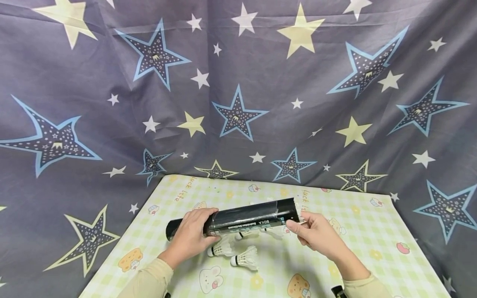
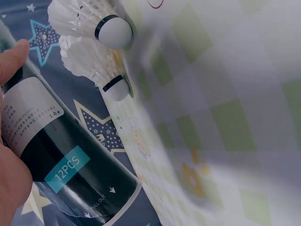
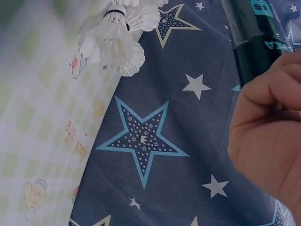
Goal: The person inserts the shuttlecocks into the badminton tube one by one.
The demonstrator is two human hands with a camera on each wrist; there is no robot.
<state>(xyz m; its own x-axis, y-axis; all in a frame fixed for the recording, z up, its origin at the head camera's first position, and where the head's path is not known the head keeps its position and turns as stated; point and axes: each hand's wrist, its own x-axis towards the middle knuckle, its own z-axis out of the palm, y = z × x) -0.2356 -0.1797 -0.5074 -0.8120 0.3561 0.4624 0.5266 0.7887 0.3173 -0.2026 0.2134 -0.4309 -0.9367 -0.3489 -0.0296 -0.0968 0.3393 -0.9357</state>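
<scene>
I see a black tube (image 1: 246,217) held up over the checked tablecloth (image 1: 372,231), its far end from the left hand (image 1: 193,234) tipped a little higher. Its dark wall hides most of what it contains, but white feathers of a shuttlecock (image 1: 298,210) show at the mouth, right beside the thumb of the right hand (image 1: 321,236); how deep it sits I cannot tell. The left hand wraps the tube near its other end, thumb below and fingers over the top, so that grip is only as wide as the tube itself. The right hand is narrow, thumb and fingers bent close together round the feathers, the thumb tip touching the rim. Below and just right of the left grip, two loose shuttlecocks (image 1: 245,259) lie on the cloth with their corks toward that hand. More shuttlecocks (image 1: 273,232) lie between the two hands, partly covered by the tube, and I cannot count them all. From the left wrist, a 12PCS label shows on the tube. Beyond both hands hangs a starry curtain (image 1: 257,62).
</scene>
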